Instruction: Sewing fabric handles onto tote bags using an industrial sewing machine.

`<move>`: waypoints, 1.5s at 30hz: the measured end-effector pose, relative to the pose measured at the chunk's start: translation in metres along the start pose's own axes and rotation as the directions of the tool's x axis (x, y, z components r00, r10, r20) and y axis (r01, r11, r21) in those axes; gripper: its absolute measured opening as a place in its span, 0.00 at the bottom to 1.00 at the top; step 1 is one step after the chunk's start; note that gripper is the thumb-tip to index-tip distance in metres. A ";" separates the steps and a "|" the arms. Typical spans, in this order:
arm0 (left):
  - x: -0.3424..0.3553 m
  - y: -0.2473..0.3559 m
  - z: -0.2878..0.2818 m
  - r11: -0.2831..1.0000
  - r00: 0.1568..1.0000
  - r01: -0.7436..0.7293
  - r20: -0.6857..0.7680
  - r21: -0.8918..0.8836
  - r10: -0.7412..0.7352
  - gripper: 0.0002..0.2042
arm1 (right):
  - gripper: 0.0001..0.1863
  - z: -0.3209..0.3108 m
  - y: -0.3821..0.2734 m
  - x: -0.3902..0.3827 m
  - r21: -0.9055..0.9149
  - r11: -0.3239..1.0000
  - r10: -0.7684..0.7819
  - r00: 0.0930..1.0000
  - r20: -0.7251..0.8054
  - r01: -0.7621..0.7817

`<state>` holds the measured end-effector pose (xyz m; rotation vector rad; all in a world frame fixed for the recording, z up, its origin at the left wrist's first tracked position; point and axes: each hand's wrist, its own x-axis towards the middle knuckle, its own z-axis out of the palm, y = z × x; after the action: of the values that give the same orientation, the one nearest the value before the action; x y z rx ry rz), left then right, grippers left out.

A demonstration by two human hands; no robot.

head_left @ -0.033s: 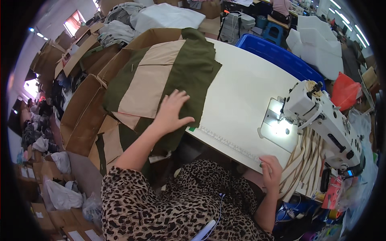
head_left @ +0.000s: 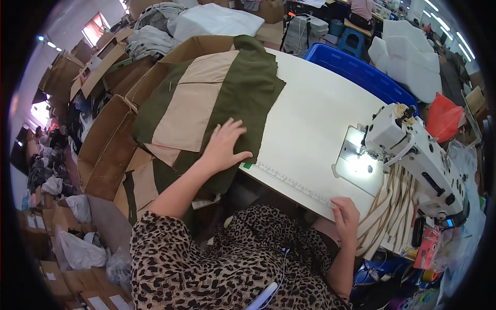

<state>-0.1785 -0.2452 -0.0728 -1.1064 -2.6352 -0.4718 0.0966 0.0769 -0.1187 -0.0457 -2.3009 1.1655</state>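
A pile of olive-green fabric pieces (head_left: 248, 93) with a beige panel (head_left: 188, 106) on top lies across the left end of the white sewing table, overhanging its front edge. My left hand (head_left: 223, 147) rests flat on the green part beside the panel, fingers spread and thumb out to the right. At the table's front edge, near the right end of the printed ruler strip (head_left: 294, 181), is my right hand (head_left: 346, 216). Its fingers are bent in toward the thumb; whatever is between them is hidden. The sewing machine (head_left: 408, 142), its lamp lit, stands just beyond that hand.
An open cardboard box (head_left: 106, 150) stands against the left end of the table, under the cloth. Beige strips (head_left: 390, 206) hang in a bundle beside the machine. A blue plastic bin (head_left: 356, 72) sits along the far edge. A person (head_left: 360, 13) sits far behind.
My right hand has shifted very slightly up and left at the table edge, its fingers turned a little. My left hand and the fabric stay almost still.
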 end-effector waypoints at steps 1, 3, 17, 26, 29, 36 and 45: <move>0.003 -0.009 0.022 1.000 0.999 -0.014 0.040 0.010 0.013 0.21 | 0.09 0.005 0.009 0.000 0.001 1.000 0.025 0.999 0.028 -0.025; 0.014 -0.024 0.034 0.999 1.000 -0.005 0.016 -0.048 0.005 0.16 | 0.09 0.007 0.012 0.002 0.001 0.999 0.039 0.997 0.064 -0.039; -0.012 0.120 0.045 0.660 0.717 -0.209 0.346 -0.721 0.605 0.07 | 0.42 0.023 -0.027 0.009 -0.261 0.965 0.010 0.985 0.173 0.036; 0.118 0.139 0.068 0.636 0.758 -0.509 0.049 -0.580 0.651 0.21 | 0.27 0.035 -0.017 0.010 -0.393 0.896 -0.095 0.955 0.280 0.204; 0.129 0.141 0.105 0.776 0.771 -0.574 0.146 -0.262 0.620 0.29 | 0.25 0.031 -0.018 0.008 -0.350 0.921 -0.076 0.960 0.268 0.171; 0.159 0.072 0.080 0.977 0.991 -0.132 -0.031 -0.169 0.129 0.31 | 0.22 0.022 -0.011 -0.008 -0.244 0.965 -0.046 0.980 0.193 0.094; 0.167 -0.069 0.008 0.922 0.851 0.285 0.374 0.261 -0.368 0.21 | 0.18 0.022 -0.007 -0.002 -0.187 0.980 -0.040 0.984 0.175 0.073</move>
<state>-0.3432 -0.1800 -0.0367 -0.7584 -3.1844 -0.0194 0.0892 0.0559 -0.1252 0.0499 -2.5428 0.9464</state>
